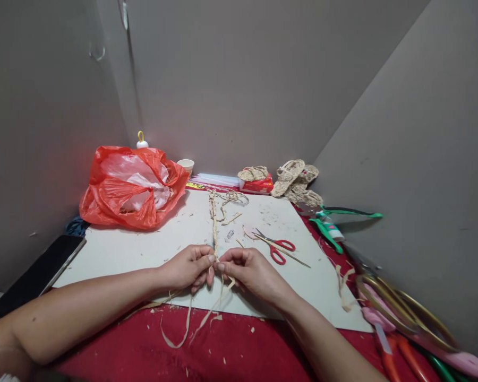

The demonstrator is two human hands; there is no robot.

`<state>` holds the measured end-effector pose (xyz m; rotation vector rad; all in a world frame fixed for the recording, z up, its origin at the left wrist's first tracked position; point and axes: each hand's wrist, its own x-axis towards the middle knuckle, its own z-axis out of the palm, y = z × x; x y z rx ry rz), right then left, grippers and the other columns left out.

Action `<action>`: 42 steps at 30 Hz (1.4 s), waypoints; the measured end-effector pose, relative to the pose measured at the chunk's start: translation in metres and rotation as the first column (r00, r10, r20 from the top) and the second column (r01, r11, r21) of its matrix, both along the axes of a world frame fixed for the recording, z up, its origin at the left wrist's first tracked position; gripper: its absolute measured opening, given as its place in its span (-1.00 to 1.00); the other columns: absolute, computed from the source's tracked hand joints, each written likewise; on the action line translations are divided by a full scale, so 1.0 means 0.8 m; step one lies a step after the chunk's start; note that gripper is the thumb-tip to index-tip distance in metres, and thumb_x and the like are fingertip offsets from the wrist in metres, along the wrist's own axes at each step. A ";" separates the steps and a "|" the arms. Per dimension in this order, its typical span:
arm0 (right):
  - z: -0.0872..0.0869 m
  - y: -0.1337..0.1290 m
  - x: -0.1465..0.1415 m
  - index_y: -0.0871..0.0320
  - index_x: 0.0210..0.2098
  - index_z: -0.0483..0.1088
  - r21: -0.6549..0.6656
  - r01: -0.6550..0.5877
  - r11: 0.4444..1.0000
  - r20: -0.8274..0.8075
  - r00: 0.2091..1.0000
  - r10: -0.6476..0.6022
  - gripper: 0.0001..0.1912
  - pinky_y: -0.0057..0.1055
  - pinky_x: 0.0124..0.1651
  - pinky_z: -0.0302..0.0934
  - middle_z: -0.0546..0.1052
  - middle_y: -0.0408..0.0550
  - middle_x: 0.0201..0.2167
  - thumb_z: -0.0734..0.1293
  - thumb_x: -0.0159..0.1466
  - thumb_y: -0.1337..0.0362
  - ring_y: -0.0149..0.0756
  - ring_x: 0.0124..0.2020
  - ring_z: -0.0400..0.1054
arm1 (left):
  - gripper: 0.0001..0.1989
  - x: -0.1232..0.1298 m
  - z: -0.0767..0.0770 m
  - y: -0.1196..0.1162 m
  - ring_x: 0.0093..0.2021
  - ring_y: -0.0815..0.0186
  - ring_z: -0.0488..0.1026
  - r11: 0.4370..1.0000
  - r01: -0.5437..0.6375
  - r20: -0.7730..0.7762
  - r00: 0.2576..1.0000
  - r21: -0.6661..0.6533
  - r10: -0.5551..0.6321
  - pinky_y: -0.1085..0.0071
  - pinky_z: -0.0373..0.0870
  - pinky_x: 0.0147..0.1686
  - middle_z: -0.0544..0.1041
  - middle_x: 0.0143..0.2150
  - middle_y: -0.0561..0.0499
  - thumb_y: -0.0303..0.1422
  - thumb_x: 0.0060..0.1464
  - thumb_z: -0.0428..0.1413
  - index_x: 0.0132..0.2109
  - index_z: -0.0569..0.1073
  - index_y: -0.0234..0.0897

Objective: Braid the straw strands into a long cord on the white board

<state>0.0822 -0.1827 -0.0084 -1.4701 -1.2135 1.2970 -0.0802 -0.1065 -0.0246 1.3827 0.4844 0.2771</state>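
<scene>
A braided straw cord [215, 228] runs from the far part of the white board [135, 254] down to my two hands. My left hand [195, 267] pinches its near end from the left. My right hand [241, 269] pinches the same spot from the right, the fingertips of both hands nearly touching. Loose straw strands [187, 323] hang from under my fingers over the board's front edge. Red-handled scissors [276, 246] lie on the board just right of my right hand.
A red plastic bag [137, 185] sits back left, beside a phone [35, 276]. Woven straw pieces [295, 180] and a paper cup [186, 164] stand along the back. Green-handled pliers [329, 228] and large gold-handled scissors [406, 313] lie at right. Grey walls enclose the table.
</scene>
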 end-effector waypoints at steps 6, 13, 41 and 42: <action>-0.004 -0.001 0.001 0.24 -0.52 0.35 0.098 -0.028 0.995 0.051 0.998 0.023 -0.79 -0.53 -0.46 0.03 0.32 -0.24 -0.61 0.35 0.11 0.21 -0.50 -0.56 0.14 | -0.65 0.001 0.003 -0.006 -0.77 0.55 0.11 0.999 -0.005 -0.030 1.000 0.032 0.006 0.58 0.11 -0.78 0.42 -0.56 0.10 -0.04 0.11 -0.03 -0.35 0.20 -0.26; -0.005 -0.003 -0.006 0.19 -0.41 0.31 -0.006 0.025 1.000 0.065 0.998 -0.025 -0.88 -0.54 -0.58 0.02 0.36 -0.23 -0.64 0.26 0.14 0.25 -0.50 -0.68 0.15 | -0.62 0.004 0.007 -0.008 -0.80 0.55 0.09 0.997 0.002 -0.114 0.993 0.077 0.007 0.60 0.09 -0.80 0.37 -0.61 0.13 -0.02 0.12 -0.06 -0.33 0.25 -0.29; 0.002 -0.010 -0.009 0.19 -0.42 0.41 0.246 -0.248 0.937 0.846 0.527 -0.083 -0.83 -0.45 -0.48 -0.05 0.51 -0.05 -0.54 0.19 0.22 0.38 -0.35 -0.56 0.32 | -0.78 0.013 0.021 -0.007 -0.78 0.57 0.06 0.992 -0.034 -0.150 0.989 -0.123 0.015 0.58 0.21 -0.78 0.35 -0.66 0.14 -0.24 0.08 0.07 -0.29 0.31 -0.34; 0.000 -0.010 -0.010 0.19 -0.41 0.40 0.250 -0.246 0.936 0.852 0.515 -0.093 -0.83 -0.44 -0.48 -0.05 0.51 -0.05 -0.54 0.19 0.23 0.37 -0.34 -0.56 0.32 | -0.78 0.014 0.022 -0.007 -0.78 0.57 0.07 0.991 -0.040 -0.148 0.989 -0.125 0.021 0.59 0.21 -0.78 0.35 -0.66 0.14 -0.24 0.07 0.07 -0.33 0.32 -0.35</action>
